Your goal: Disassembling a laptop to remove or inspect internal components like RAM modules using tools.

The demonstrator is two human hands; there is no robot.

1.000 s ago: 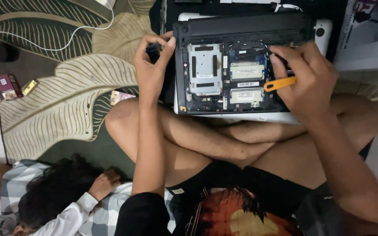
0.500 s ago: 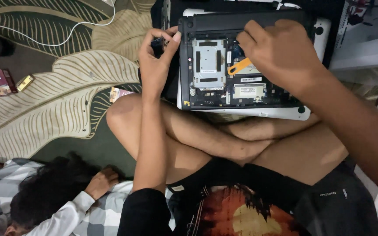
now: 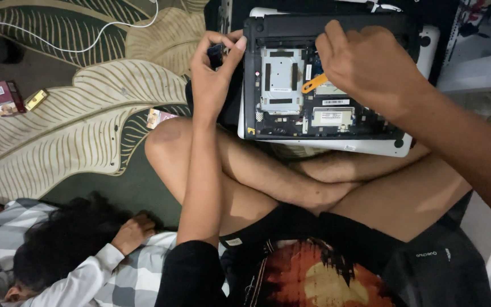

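A: What do I see at upper centre of the frame?

B: An opened laptop (image 3: pixel 325 85), underside up, resting on the person's crossed legs: a matt black plastic shell over a white rim, with a dull silver metal drive bracket (image 3: pixel 281 79) and pale rectangular labels on the board beneath it.

A: And my right hand?

B: The right hand (image 3: pixel 370 65), upper right of centre, is clenched around an orange-handled screwdriver (image 3: pixel 313 84); only the glossy orange end shows below the knuckles, lying over the open bay beside the bracket.

A: The left hand?

B: The left hand (image 3: pixel 214 74), just left of the laptop's edge, pinches a small dark part (image 3: pixel 217 55) between thumb and fingertips. Its shape is too shadowed for me to tell more.

A: What surrounds them?

B: A green rug (image 3: pixel 69 131) with large cream leaf patterns fills the left half. At far left lie a small red box (image 3: pixel 1 98) and a narrow yellow packet (image 3: pixel 36 99); a pink packet (image 3: pixel 160 117) sits by the knee. A thin white cable (image 3: pixel 75 42) curves across the upper left. At lower left another person (image 3: pixel 69 256) in a checked shirt lies on the floor, well apart from both hands.
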